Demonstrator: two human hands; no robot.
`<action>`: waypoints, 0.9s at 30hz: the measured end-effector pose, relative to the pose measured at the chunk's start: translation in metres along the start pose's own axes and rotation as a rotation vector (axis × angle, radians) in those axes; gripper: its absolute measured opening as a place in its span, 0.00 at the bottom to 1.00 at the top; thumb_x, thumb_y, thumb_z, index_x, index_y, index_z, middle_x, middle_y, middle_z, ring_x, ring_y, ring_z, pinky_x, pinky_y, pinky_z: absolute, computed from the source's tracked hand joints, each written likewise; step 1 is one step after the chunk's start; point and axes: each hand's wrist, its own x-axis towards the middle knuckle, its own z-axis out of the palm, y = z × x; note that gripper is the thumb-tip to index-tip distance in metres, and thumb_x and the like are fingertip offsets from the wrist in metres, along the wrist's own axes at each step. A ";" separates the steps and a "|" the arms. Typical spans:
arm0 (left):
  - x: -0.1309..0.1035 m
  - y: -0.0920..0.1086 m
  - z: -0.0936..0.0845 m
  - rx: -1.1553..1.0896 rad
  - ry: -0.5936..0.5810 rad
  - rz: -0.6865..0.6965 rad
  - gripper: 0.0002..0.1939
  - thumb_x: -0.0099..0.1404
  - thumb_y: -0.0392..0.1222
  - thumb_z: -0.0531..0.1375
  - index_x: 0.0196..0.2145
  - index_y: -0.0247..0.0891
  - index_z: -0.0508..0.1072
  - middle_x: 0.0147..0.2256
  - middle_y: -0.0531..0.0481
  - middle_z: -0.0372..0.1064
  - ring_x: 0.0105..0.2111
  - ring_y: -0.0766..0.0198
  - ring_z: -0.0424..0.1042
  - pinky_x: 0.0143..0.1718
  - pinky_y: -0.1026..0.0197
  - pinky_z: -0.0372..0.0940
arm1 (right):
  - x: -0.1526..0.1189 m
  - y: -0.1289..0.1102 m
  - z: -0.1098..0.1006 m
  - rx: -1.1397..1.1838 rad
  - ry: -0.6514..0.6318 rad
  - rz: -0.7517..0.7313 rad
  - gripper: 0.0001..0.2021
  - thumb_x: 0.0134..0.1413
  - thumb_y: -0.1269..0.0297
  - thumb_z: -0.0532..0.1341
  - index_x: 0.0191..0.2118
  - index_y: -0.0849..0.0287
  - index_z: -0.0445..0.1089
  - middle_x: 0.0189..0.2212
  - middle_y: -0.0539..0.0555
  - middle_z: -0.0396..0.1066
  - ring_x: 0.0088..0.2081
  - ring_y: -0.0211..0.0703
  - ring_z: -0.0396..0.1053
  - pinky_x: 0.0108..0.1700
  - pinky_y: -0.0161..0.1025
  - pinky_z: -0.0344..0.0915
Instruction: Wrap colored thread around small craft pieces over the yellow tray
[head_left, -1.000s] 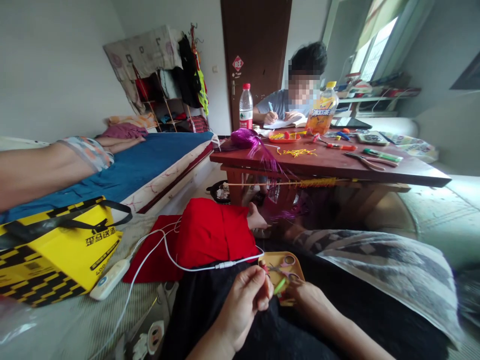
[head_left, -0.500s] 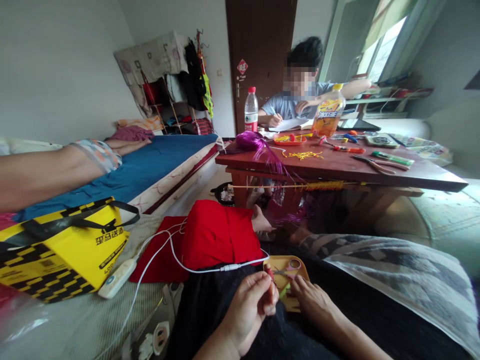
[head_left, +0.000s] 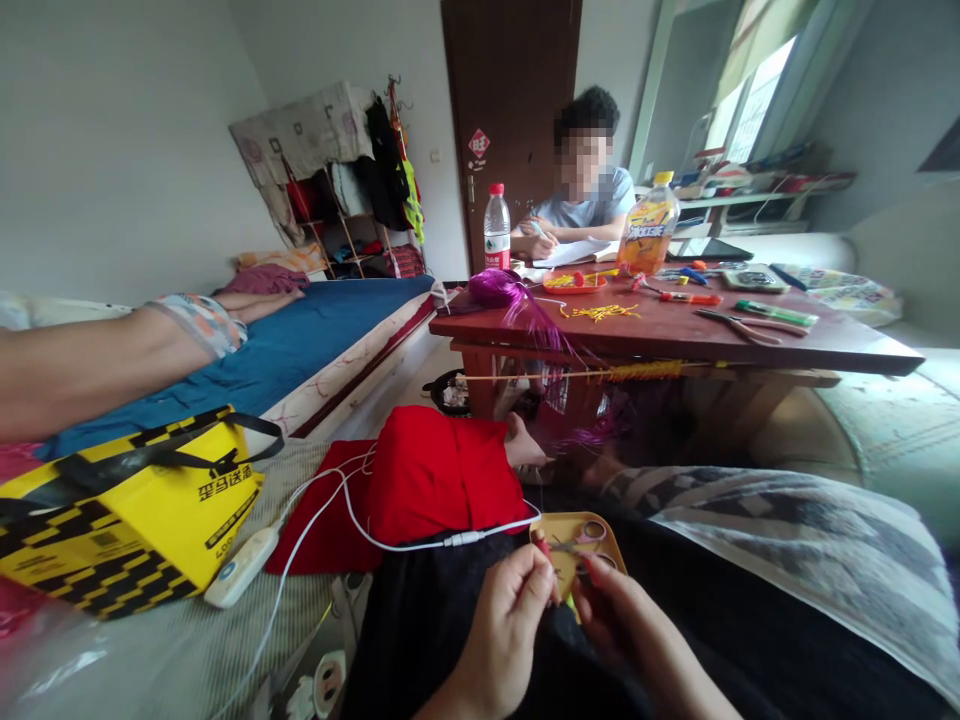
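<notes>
My left hand [head_left: 516, 605] is closed, thumb against fingers, around a small red piece [head_left: 542, 543] whose tip pokes out above the fingertips. Most of that piece is hidden, so its kind is unclear. Close beside it, my right hand [head_left: 611, 605] has its fingers drawn together; whatever is in them is too small to name. Just beyond both hands lies a yellow tray [head_left: 561, 522] on black cloth over my lap. Scissors [head_left: 594, 531] with pinkish handles rest in the tray, and a bit of yellow-green shows between my hands.
A reddish wooden table [head_left: 660, 335] ahead carries pliers [head_left: 739, 325], a water bottle [head_left: 497, 228], an orange drink bottle [head_left: 651, 228] and purple strands [head_left: 501, 288]. A person [head_left: 592, 205] writes behind it. To my left are a red cloth [head_left: 442, 475], white cable and yellow bag [head_left: 161, 510].
My right hand has lifted from the tray and drawn back beside my left hand. The left hand keeps its pinch. The person across the table has lowered an outstretched arm.
</notes>
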 end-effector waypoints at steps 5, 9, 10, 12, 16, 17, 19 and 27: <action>-0.002 0.006 0.002 0.249 -0.008 0.109 0.15 0.66 0.42 0.47 0.22 0.39 0.58 0.23 0.53 0.56 0.25 0.65 0.57 0.29 0.64 0.51 | -0.001 0.003 0.010 0.053 0.236 -0.049 0.25 0.34 0.38 0.61 0.20 0.58 0.61 0.15 0.44 0.56 0.18 0.32 0.50 0.20 0.31 0.49; -0.003 0.007 0.002 0.322 -0.020 0.173 0.13 0.66 0.37 0.47 0.22 0.39 0.60 0.25 0.50 0.59 0.27 0.63 0.60 0.30 0.64 0.52 | 0.002 0.006 0.009 0.019 0.255 -0.076 0.25 0.33 0.37 0.60 0.18 0.57 0.59 0.14 0.44 0.53 0.18 0.33 0.49 0.19 0.32 0.50; -0.003 0.007 0.002 0.332 -0.013 0.192 0.13 0.65 0.36 0.47 0.22 0.39 0.61 0.25 0.50 0.59 0.27 0.63 0.60 0.31 0.63 0.52 | 0.002 0.006 0.009 0.007 0.250 -0.079 0.26 0.33 0.36 0.59 0.18 0.57 0.59 0.14 0.44 0.53 0.18 0.33 0.50 0.19 0.32 0.50; -0.003 0.005 0.002 0.364 0.003 0.232 0.13 0.64 0.35 0.48 0.23 0.39 0.63 0.25 0.50 0.60 0.28 0.62 0.60 0.31 0.63 0.52 | 0.002 0.005 0.009 -0.014 0.251 -0.101 0.26 0.32 0.35 0.59 0.18 0.57 0.60 0.15 0.45 0.54 0.18 0.33 0.51 0.19 0.32 0.51; -0.002 -0.005 0.002 0.555 0.040 0.422 0.12 0.64 0.32 0.46 0.24 0.39 0.63 0.25 0.50 0.61 0.29 0.62 0.61 0.32 0.62 0.55 | 0.002 0.004 0.010 -0.080 0.273 -0.166 0.25 0.36 0.37 0.57 0.19 0.58 0.61 0.17 0.46 0.57 0.19 0.34 0.53 0.20 0.32 0.54; -0.002 -0.007 0.003 0.613 0.049 0.474 0.12 0.64 0.32 0.46 0.25 0.39 0.62 0.26 0.50 0.61 0.29 0.62 0.61 0.31 0.62 0.55 | 0.001 0.005 0.010 -0.095 0.279 -0.182 0.24 0.38 0.38 0.56 0.20 0.58 0.62 0.17 0.47 0.58 0.20 0.35 0.54 0.20 0.32 0.54; -0.002 -0.010 0.003 0.709 0.064 0.537 0.12 0.65 0.31 0.45 0.26 0.38 0.62 0.26 0.50 0.61 0.29 0.63 0.62 0.30 0.63 0.57 | 0.002 0.006 0.010 -0.119 0.291 -0.205 0.24 0.40 0.38 0.55 0.20 0.58 0.62 0.17 0.47 0.59 0.20 0.35 0.55 0.19 0.32 0.53; -0.002 -0.007 0.003 0.806 0.087 0.580 0.12 0.65 0.31 0.45 0.26 0.38 0.61 0.26 0.50 0.63 0.28 0.64 0.64 0.29 0.64 0.61 | 0.000 0.007 0.005 -0.098 0.236 -0.176 0.22 0.41 0.40 0.56 0.19 0.57 0.62 0.18 0.48 0.58 0.21 0.36 0.55 0.20 0.33 0.55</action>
